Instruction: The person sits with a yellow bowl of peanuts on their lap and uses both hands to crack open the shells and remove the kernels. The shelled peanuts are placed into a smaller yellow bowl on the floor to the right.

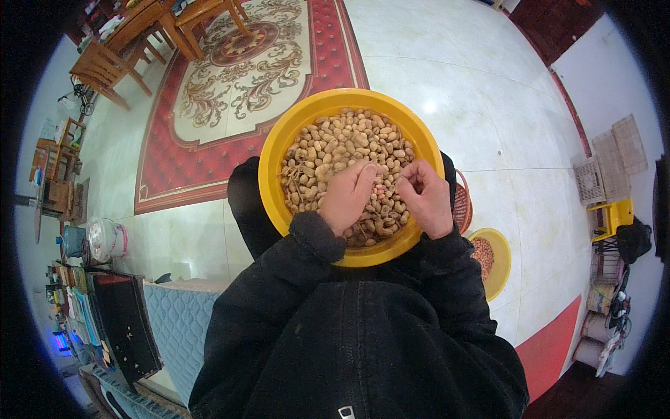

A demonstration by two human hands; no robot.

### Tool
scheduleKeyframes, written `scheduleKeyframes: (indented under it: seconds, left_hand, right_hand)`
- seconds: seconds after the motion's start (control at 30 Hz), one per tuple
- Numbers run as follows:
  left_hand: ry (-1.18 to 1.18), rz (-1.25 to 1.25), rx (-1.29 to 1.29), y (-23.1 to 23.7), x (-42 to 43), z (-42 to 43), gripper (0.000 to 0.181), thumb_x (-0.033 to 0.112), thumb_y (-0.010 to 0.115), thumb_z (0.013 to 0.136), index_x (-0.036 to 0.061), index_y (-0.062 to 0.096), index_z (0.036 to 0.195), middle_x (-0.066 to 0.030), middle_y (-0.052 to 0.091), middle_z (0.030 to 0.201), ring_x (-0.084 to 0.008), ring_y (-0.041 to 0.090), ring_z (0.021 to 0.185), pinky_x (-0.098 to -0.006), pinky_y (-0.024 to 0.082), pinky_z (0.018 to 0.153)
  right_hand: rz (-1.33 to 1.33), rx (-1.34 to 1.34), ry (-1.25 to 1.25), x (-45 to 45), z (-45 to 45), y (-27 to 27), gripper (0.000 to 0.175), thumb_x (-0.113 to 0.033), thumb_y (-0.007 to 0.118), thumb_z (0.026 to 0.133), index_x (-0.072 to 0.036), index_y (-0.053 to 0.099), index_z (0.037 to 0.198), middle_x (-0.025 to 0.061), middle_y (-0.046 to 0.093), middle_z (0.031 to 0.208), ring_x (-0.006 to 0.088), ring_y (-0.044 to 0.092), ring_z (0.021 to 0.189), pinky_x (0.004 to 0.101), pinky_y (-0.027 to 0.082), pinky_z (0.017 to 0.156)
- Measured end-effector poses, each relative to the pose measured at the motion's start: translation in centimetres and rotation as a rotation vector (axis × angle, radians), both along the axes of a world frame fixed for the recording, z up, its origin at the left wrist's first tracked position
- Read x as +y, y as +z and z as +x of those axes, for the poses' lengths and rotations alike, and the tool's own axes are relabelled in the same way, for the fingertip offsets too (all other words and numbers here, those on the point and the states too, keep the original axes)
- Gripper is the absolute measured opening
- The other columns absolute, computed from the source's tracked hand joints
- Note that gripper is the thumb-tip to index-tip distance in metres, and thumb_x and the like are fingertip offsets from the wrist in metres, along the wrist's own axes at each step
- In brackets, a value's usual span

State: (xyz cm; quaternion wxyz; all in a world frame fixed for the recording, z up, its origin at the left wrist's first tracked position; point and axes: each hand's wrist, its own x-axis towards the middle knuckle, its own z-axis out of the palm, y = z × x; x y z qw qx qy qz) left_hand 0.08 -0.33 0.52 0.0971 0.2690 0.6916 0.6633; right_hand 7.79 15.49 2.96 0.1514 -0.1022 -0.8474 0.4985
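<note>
A round yellow plastic basin [271, 199] rests on my lap, filled with unshelled peanuts [335, 136]. Over its middle is my left hand [349, 193], thumb and fingers close together; whether they pinch anything is hidden. Just right of it, my right hand [426, 196] has its thumb and forefinger curled together above the peanuts, and I cannot tell whether it holds a nut. A few pinkish kernels [379, 189] show between the hands. On the floor to the lower right, a smaller yellow bowl [501, 262] holds reddish shelled kernels [482, 256].
A red woven basket [461, 204] stands beside my right knee. The red patterned rug [157, 173] lies ahead on the left, near wooden chairs [107, 70]. A blue quilted pad [180, 319] is at lower left, a white bucket [106, 239] beyond it. A yellow stool [612, 217] stands far right.
</note>
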Motion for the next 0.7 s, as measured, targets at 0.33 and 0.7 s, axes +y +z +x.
scheduleKeyframes:
  seconds: [0.33,0.7]
  left_hand:
    - [-0.127,0.069,-0.724,2.0,-0.6,0.0,0.030,0.027,0.040,0.103,0.0037,0.058,0.098,-0.0019,0.053,0.065,-0.0089,0.049,0.051,-0.0213,0.037,0.046]
    - [-0.332,0.293,-0.756,2.5,-2.0,-0.1,0.028,0.027,0.042,0.098,0.0053,0.057,0.091,-0.0060,0.059,0.075,-0.0112,0.051,0.053,-0.0206,0.032,0.041]
  right_hand:
    - [0.129,0.211,0.241,-1.0,0.3,1.7,0.016,0.003,0.060,0.090,0.000,0.064,0.105,0.0112,0.066,0.095,0.0202,0.064,0.080,0.0289,0.050,0.074]
    - [0.640,-0.372,0.362,-1.4,1.4,-0.6,0.031,-0.012,0.065,0.078,-0.007,0.062,0.109,0.0166,0.064,0.097,0.0375,0.064,0.089,0.0450,0.052,0.076]
